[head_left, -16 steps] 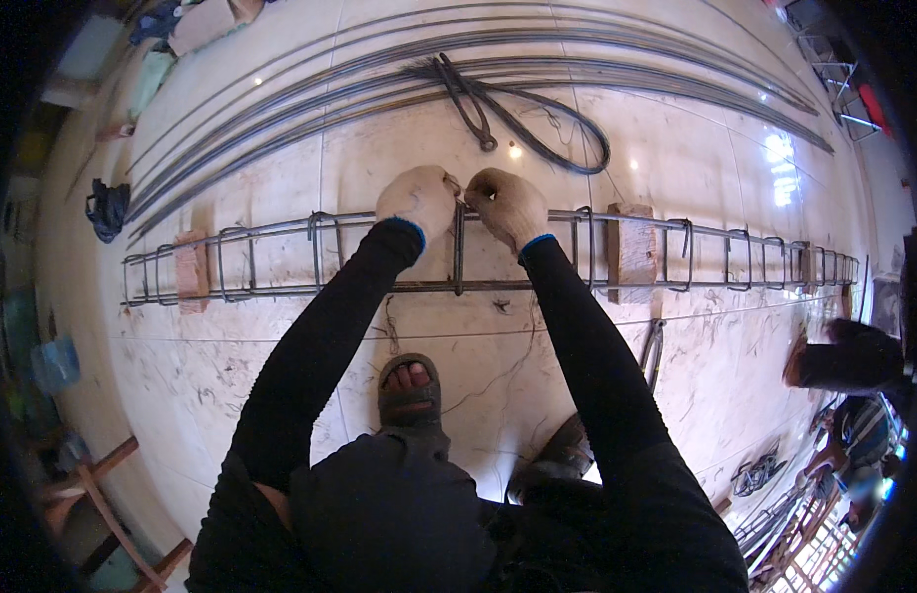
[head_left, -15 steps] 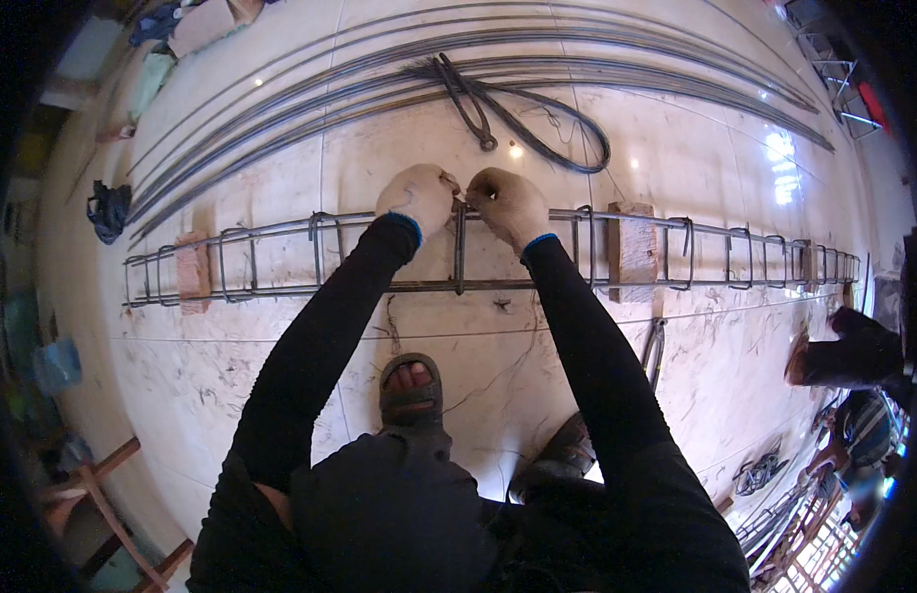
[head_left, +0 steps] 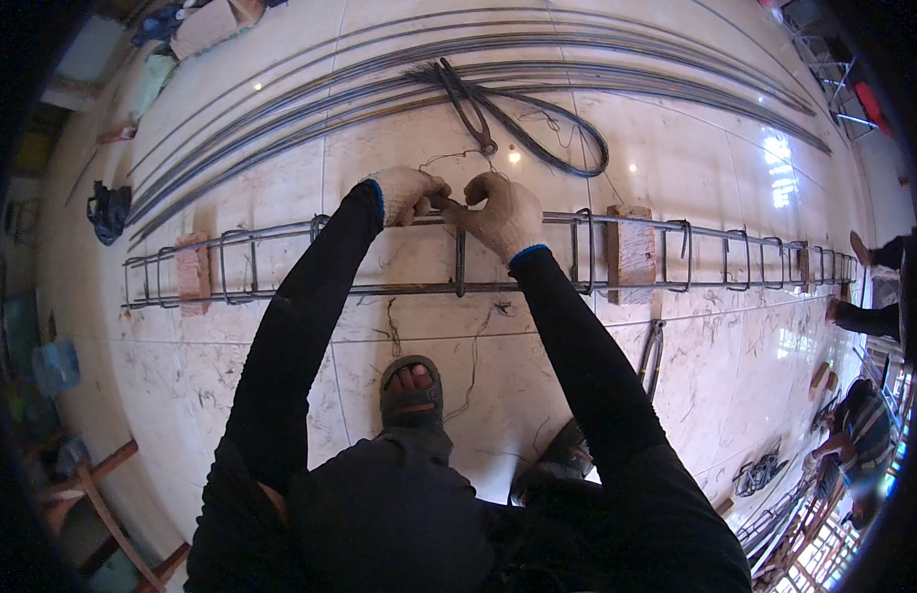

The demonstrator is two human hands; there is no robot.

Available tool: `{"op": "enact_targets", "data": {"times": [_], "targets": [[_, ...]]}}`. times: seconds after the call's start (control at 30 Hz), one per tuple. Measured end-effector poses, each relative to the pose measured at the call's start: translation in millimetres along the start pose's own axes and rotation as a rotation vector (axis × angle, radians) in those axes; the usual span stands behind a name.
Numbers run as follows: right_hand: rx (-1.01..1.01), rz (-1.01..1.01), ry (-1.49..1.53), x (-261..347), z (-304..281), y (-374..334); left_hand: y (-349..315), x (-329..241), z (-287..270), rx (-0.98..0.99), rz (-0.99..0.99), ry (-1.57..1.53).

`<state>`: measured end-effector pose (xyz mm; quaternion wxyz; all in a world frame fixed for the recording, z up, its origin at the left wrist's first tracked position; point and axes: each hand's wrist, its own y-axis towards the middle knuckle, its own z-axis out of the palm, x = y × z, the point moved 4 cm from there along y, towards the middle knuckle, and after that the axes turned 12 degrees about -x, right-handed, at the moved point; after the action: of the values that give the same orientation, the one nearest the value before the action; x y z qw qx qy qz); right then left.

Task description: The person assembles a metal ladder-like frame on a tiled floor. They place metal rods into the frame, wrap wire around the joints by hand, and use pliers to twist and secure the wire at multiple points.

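Both my hands wear pale knit gloves with blue cuffs and meet over the far bar of a long, narrow rebar cage (head_left: pixel 409 290). My left hand (head_left: pixel 407 195) is closed in a pinch left of a stirrup (head_left: pixel 460 262). My right hand (head_left: pixel 505 214) pinches close beside it, thumb toward the left fingertips. A thin tie wire (head_left: pixel 458 154) curls up from between the hands; its ends at the fingertips are partly hidden. Just beyond my hands lie pincers (head_left: pixel 468 107) on the tiled floor, beside a looped bundle of wire (head_left: pixel 577 163).
Brick blocks (head_left: pixel 631 255) (head_left: pixel 193 272) prop the cage. Long loose rebars (head_left: pixel 310 109) stretch across the far floor. Another hand tool (head_left: pixel 653 358) lies near my right forearm. A black bag (head_left: pixel 108 211) sits at far left. Other people (head_left: pixel 859 435) are at the right edge.
My hands have shifted slightly, the left one back to the left and turned, and a curl of tie wire now shows above them. At right, a person's legs have moved.
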<state>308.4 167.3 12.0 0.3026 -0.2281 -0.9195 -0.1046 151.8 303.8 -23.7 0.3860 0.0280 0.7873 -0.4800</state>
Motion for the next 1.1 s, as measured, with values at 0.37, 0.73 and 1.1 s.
{"op": "enact_targets", "data": {"times": [0.37, 0.73, 1.1], "targets": [[0.045, 0.146, 0.009, 0, 5, 6, 15, 0, 1, -0.015, 0.164, 0.252], [-0.004, -0.224, -0.152, 16, 11, 9, 10, -12, 4, -0.180, 0.353, 0.847], [0.225, -0.714, -0.587, 78, 5, 15, 67, 35, -13, -0.371, 0.260, 1.040]]}}
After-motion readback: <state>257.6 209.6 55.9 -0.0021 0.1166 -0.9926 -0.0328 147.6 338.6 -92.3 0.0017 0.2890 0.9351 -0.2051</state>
